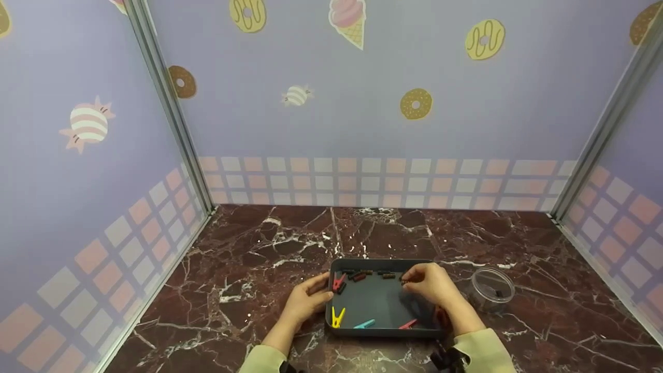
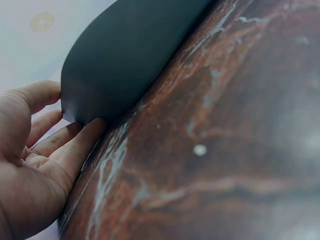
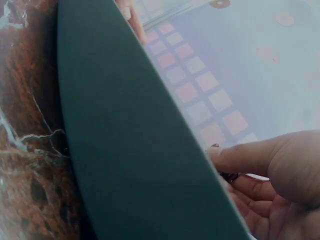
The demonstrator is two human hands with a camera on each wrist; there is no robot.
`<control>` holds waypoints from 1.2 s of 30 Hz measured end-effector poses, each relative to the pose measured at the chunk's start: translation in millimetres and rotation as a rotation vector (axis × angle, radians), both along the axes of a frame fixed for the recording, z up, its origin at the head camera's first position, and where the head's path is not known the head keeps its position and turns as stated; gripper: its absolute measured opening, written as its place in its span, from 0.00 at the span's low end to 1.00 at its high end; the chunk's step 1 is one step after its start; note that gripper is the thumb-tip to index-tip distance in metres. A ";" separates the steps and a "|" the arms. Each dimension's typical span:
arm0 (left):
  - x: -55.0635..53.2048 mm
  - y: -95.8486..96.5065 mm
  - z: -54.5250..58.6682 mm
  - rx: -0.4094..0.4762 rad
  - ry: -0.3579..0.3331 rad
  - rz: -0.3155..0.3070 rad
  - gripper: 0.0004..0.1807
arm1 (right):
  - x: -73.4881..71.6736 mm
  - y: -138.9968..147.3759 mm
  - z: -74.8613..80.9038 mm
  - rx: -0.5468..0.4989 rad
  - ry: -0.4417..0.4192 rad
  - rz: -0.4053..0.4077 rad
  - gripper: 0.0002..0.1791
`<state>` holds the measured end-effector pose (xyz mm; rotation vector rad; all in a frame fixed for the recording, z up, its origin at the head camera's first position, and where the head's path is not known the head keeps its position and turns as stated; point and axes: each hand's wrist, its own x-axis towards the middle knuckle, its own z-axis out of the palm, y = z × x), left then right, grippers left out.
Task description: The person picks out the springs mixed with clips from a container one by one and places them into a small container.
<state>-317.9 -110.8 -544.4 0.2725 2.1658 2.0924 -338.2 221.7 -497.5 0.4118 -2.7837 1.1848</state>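
A dark grey rectangular tray (image 1: pixel 386 332) stands on the table. My left hand (image 1: pixel 306 301) holds its left side, thumb at the rim and the other fingers against the outer wall; the left wrist view shows this hand (image 2: pixel 42 155) at the tray's corner. Over the tray's right part, my right hand (image 1: pixel 434 284) pinches a small dark ridged piece (image 1: pixel 403 281), whose kind is unclear. In the right wrist view the tray's wall (image 3: pixel 125 130) partly hides the fingers. Several similar dark brown and black pieces (image 1: pixel 359 277) lie along the tray's back and left.
Inside the tray lie a yellow clothespin (image 1: pixel 337 317), a blue clothespin (image 1: pixel 365 324), and red clothespins (image 1: pixel 339 282) at the back left and front. Right of the tray stands a clear round container (image 1: pixel 492 286) with a dark piece visible. Patterned panels (image 1: pixel 383 181) surround the marbled table (image 1: pixel 269 243).
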 end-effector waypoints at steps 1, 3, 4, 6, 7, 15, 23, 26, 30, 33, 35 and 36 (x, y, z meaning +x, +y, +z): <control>-0.3 0.2 0.0 0.002 0.003 -0.002 0.33 | -0.4 1.1 -0.1 -0.005 0.003 0.014 0.04; -0.6 0.4 0.4 0.012 -0.002 -0.004 0.34 | -1.3 3.1 -0.5 -0.017 -0.004 0.039 0.05; -0.8 0.5 0.2 0.014 -0.004 -0.004 0.34 | -1.6 3.8 -0.6 -0.027 -0.012 0.048 0.06; -0.8 0.6 -0.1 0.013 0.004 -0.006 0.34 | -2.0 4.7 -0.7 -0.048 -0.028 0.064 0.06; -0.7 0.4 -0.2 0.014 0.004 -0.006 0.34 | -2.2 5.1 -0.7 -0.055 -0.035 0.070 0.06; 1.5 -0.8 0.6 -0.020 0.016 0.001 0.33 | -2.4 7.6 0.7 -0.106 -0.068 0.086 0.07; 1.7 -0.3 0.8 -0.030 0.020 0.009 0.33 | -3.2 12.9 1.4 -0.118 -0.062 0.115 0.08; 1.2 -0.2 0.1 -0.025 0.019 0.010 0.33 | -3.5 15.0 1.9 -0.118 -0.060 0.127 0.09; 0.5 0.0 0.1 -0.022 0.021 0.011 0.33 | -3.4 17.9 4.2 -0.127 -0.055 0.129 0.09; 0.2 0.5 0.8 -0.015 0.029 0.011 0.33 | -2.8 20.4 6.5 -0.139 -0.055 0.129 0.09; 0.1 0.7 0.7 -0.012 0.037 0.009 0.33 | -2.4 22.4 7.9 -0.147 -0.060 0.126 0.09; 0.1 0.8 0.8 -0.013 0.042 0.009 0.33 | -2.2 23.4 8.5 -0.152 -0.065 0.125 0.09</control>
